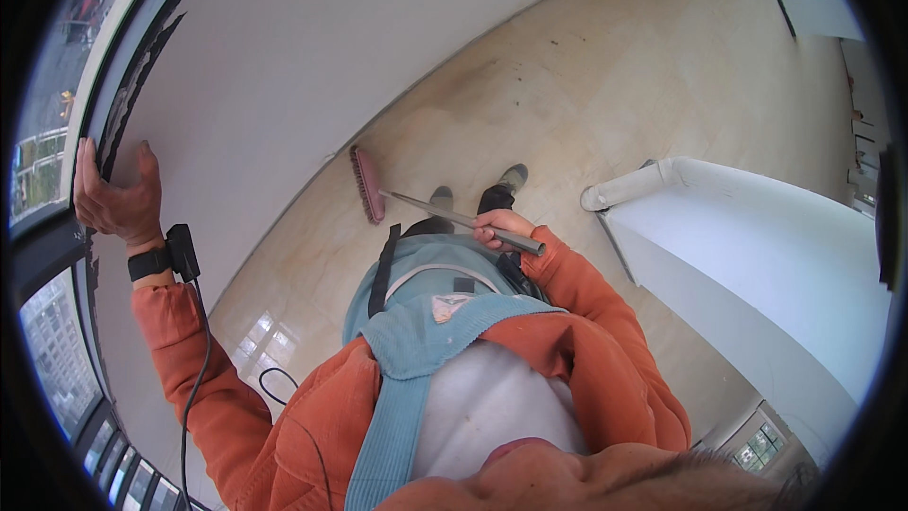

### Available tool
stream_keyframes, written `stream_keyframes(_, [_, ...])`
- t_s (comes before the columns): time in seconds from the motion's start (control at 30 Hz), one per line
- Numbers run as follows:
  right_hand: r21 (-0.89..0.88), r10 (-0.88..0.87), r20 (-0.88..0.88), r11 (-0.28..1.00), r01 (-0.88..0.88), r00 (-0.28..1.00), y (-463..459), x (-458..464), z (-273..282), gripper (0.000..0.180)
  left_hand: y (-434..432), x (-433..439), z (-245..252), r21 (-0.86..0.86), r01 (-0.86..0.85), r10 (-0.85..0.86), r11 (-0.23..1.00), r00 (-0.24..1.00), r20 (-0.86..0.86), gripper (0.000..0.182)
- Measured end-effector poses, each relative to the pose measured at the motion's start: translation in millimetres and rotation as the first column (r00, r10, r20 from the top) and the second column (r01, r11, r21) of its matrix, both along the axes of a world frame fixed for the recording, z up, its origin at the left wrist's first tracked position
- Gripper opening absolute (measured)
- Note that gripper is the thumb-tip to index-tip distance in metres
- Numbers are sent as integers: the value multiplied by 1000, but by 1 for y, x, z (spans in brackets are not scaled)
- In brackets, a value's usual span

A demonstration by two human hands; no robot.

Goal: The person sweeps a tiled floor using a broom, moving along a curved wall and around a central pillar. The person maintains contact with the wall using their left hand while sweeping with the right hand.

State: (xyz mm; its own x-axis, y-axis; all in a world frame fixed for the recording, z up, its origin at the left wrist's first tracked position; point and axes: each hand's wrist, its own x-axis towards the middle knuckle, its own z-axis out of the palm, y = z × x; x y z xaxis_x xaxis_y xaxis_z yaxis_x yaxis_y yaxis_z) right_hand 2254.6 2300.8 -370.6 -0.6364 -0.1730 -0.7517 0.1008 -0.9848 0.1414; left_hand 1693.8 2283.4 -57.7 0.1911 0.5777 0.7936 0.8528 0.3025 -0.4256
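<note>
My right hand (pixel 505 228) is closed around the grey handle (pixel 454 214) of a broom, close to the handle's upper end. At the far end of the handle, the pink broom head (pixel 369 184) is on the floor near the foot of the wall, its dark bristles facing the wall. My left hand (pixel 117 191) is raised to the window frame (pixel 106 113), with its fingertips against the dark frame and its thumb held apart. A black device (pixel 182 253) is strapped to my left wrist, and a cable runs down from it.
A white wall (pixel 284 64) rises from the tan tiled floor (pixel 589 85). Dark smudges and specks mark the floor beyond my shoes (pixel 512 176). On the right is a white low wall (pixel 738 227) with a rounded edge. Buildings show through the window glass (pixel 60 348).
</note>
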Motion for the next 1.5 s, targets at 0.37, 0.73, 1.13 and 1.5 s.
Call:
stream_keyframes(0.37, [544,-469,272,796,268,840,123,112,8,7,2,4,-1,21,-89,88,996,996,18,64])
stream_keyframes(0.73, [462,-341,196,859,220,919,35,148,107,6,7,9,-8,57,-147,140,988,984,108,62])
stream_keyframes(1.13, [155,-273,225,958,242,935,32,165,33,10,7,12,-8,33,-151,142,988,968,207,61])
stream_keyframes(1.5, [700,-423,536,706,-105,731,136,199,41,3,3,7,-10,20,-212,203,977,958,203,62])
